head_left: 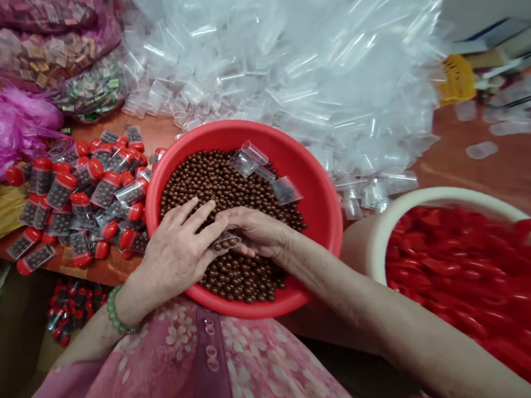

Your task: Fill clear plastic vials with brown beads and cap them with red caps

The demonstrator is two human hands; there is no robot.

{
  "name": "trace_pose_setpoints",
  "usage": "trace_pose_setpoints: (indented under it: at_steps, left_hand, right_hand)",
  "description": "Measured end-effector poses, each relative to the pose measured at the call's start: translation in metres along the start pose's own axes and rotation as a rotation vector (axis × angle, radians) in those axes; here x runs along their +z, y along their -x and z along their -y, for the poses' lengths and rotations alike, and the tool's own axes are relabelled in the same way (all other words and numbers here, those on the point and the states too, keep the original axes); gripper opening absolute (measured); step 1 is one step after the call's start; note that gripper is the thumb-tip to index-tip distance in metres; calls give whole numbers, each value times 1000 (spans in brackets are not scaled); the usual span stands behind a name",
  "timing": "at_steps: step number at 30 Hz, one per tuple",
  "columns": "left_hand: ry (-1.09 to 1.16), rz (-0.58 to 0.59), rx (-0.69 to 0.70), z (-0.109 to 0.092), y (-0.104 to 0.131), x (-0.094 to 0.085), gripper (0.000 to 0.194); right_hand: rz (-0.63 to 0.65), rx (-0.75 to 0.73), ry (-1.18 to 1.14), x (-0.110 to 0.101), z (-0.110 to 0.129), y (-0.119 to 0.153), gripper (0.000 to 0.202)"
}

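A red basin (329, 228) holds a heap of small shiny brown balls (236, 282). Over the heap, both hands meet around a small clear plastic container (226, 243) with a few brown balls showing in it. My left hand (178, 247), with a green bead bracelet at the wrist, grips it between thumb and index finger while its other fingers stretch over the balls. From the other side my right hand (256, 232) holds the container, its fingers partly hidden beneath. Some clear containers (286, 191) lie on the balls toward the back of the basin.
Filled clear containers with red caps (84, 195) are piled left of the basin, above an open box (15, 321) with more. Behind rises a large heap of clear containers (279, 60). A cream tub (382, 249) of red caps (460, 273) stands right. Pink bags (47, 2) sit back left.
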State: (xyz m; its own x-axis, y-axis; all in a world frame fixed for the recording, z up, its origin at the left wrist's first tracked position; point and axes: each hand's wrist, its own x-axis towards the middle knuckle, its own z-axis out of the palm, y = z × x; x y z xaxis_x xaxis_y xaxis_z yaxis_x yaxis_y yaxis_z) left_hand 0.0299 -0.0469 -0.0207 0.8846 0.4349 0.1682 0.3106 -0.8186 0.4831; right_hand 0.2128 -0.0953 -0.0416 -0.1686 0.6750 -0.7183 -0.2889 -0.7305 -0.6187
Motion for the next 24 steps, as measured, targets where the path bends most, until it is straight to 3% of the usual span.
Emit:
trace_pose_setpoints:
  at_steps: [4, 8, 12, 15, 24]
  left_hand:
    - [401, -60, -1, 3, -9, -5, 31]
    - [826, -79, -217, 4, -15, -16, 26]
    - [1011, -51, -339, -1, -15, -24, 25]
    - [1113, -77, -393, -5, -15, -25, 24]
    - [1258, -130, -415, -8, -19, -20, 29]
  right_hand:
    - [13, -72, -37, 5, 0, 7, 28]
    - [-18, -226, 61, 3, 4, 18, 39]
    - [-152, -457, 417, -1, 6, 25, 35]
    - [-229, -546, 638, -1, 6, 28, 32]
    - [-354, -676, 732, -2, 8, 35, 24]
